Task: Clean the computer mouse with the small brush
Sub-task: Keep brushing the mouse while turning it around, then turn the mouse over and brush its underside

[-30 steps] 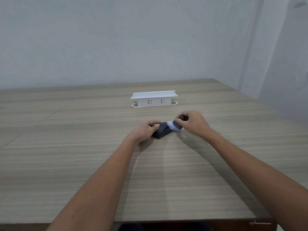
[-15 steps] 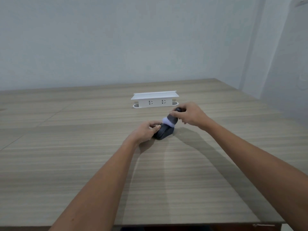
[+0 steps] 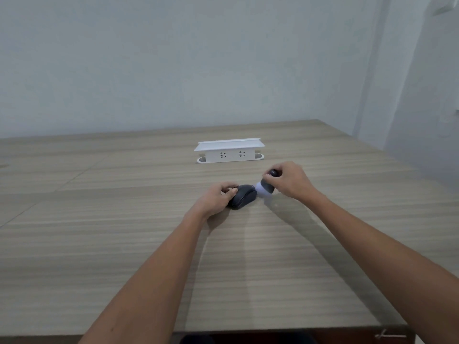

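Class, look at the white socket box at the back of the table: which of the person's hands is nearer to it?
Right. The right hand, holding the brush, sits just in front of the socket box's right end. The left hand, gripping the mouse, lies farther forward.

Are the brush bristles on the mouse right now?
Cannot tell. In the head view the brush bristles sit right at the mouse's far right edge, but blur hides any contact or gap.

One mouse (image 3: 243, 199) is lying on one wooden table (image 3: 124, 244). One small brush (image 3: 266, 186) is showing beside it. Two hands are reaching in, a left hand (image 3: 215, 201) and a right hand (image 3: 291, 180). One white socket box (image 3: 229, 150) is standing farther back, showing two sockets.
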{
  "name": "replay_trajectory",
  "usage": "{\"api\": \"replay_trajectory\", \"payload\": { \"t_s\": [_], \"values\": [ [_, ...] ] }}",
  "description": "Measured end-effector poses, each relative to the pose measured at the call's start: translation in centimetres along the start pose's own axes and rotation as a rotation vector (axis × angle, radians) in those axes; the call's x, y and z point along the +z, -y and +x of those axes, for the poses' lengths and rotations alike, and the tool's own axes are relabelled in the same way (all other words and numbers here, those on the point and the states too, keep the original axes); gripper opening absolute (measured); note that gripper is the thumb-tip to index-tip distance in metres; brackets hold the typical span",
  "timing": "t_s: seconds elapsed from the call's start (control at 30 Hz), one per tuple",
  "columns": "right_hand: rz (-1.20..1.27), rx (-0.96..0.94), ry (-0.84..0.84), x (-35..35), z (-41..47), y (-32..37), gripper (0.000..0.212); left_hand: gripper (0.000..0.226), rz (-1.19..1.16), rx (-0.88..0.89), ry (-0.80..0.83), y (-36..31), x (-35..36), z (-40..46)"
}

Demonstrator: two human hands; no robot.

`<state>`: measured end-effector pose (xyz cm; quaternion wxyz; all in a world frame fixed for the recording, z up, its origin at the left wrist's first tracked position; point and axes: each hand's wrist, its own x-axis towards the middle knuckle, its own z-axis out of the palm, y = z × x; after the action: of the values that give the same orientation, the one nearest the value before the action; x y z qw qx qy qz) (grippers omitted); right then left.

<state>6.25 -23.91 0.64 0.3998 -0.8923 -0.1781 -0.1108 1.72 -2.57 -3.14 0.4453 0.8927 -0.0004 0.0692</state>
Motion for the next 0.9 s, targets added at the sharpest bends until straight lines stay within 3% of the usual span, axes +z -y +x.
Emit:
{"api": "replay_trajectory", "payload": {
  "t_s": [0.43,0.6,0.7,0.9],
  "values": [
    [0.052,-0.062,0.009,2.1,-1.7,0.6,0.015,0.034,0.075,-0.089,-0.009,0.3,-0.8,0.6],
    [-0.040,-0.129,0.164,1.4,-3.0,0.6,0.017,0.046,0.135,-0.072,-0.018,0.5,0.0,1.0],
    [0.030,-0.113,0.266,0.0,-2.8,0.4,0.020,0.049,0.147,-0.072,0.019,0.1,-0.1,1.1],
    [0.071,-0.063,0.116,-0.3,-3.2,-0.2,0.017,0.043,0.250,-0.104,0.193,-0.4,-1.2,2.2]
  ]
}}
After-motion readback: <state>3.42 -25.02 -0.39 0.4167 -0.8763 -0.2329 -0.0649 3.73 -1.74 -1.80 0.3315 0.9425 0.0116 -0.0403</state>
